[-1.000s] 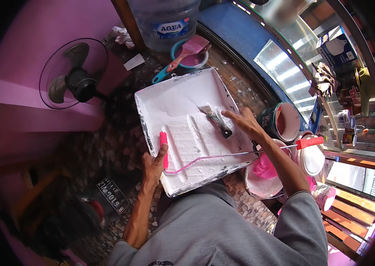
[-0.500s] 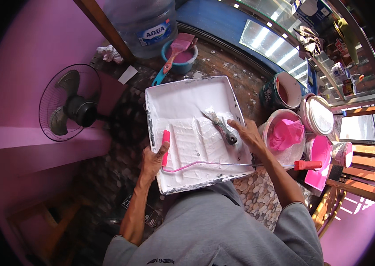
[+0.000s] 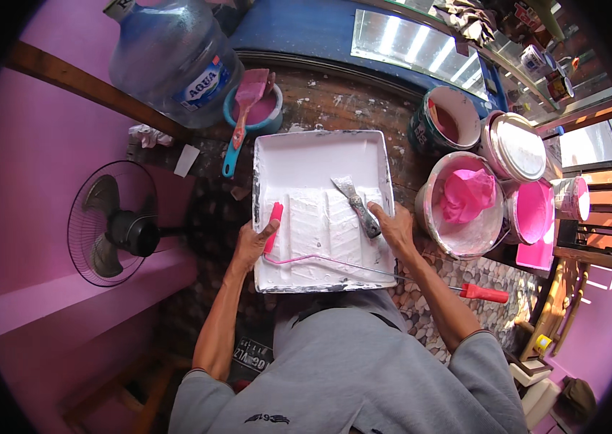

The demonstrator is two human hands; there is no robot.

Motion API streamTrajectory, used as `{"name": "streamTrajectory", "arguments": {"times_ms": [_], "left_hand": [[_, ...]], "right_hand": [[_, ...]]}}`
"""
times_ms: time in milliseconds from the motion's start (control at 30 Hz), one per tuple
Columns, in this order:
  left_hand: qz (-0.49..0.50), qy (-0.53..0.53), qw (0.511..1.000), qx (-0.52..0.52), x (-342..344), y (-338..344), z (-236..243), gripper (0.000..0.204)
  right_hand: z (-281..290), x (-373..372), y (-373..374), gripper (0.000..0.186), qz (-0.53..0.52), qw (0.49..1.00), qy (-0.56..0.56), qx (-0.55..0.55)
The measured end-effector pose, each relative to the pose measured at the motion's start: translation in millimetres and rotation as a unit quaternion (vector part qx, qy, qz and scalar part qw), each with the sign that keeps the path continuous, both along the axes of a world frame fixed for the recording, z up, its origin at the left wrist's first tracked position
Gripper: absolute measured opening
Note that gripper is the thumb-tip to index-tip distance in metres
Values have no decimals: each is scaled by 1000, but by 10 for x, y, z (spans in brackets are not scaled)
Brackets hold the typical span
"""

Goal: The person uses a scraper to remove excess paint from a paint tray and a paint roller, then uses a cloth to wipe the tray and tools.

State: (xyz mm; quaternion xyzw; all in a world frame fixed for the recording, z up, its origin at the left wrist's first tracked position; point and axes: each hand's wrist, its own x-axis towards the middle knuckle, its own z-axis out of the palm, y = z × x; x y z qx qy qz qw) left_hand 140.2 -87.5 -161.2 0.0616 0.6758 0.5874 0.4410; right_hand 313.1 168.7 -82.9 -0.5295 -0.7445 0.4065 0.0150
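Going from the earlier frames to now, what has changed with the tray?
The view has swung rightward. The paint tray has turned clockwise in it, its lower right corner no longer overlapping the bucket. The roller's red handle has dropped in view, now against the pebbled floor. Unchanged: left hand and right hand hold the sides; the scraper lies inside.

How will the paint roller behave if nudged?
The paint roller may tip handle-first: its red handle overhangs the tray. Its thin wire suggests light, slightly springy handling. The narrow pink sleeve could turn, though the left hand seems to overlap it.
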Motion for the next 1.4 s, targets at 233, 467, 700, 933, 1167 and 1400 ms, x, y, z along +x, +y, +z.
{"name": "streamTrajectory", "arguments": {"times_ms": [233, 467, 700, 933, 1167, 1400], "left_hand": [[-71, 8, 997, 5, -286, 406, -310, 63], [-97, 8, 995, 30, -577, 764, -505, 63], [-142, -23, 990, 4, -725, 971, -595, 60], [-134, -22, 991, -9, -737, 1119, -756, 69], [-129, -128, 983, -23, -734, 1075, -862, 73], [-98, -163, 979, 68, -548, 774, -966, 68]], "right_hand": [[-327, 68, 113, 49, -70, 996, 20, 42], [-585, 38, 236, 50, -130, 991, 19, 33], [-570, -88, 355, 64, -143, 989, -15, 32], [-718, -90, 565, 64, -141, 989, -23, 41], [-957, 6, 680, 65, -153, 986, -43, 46], [-1024, 19, 656, 67, -170, 983, -58, 21]]}}
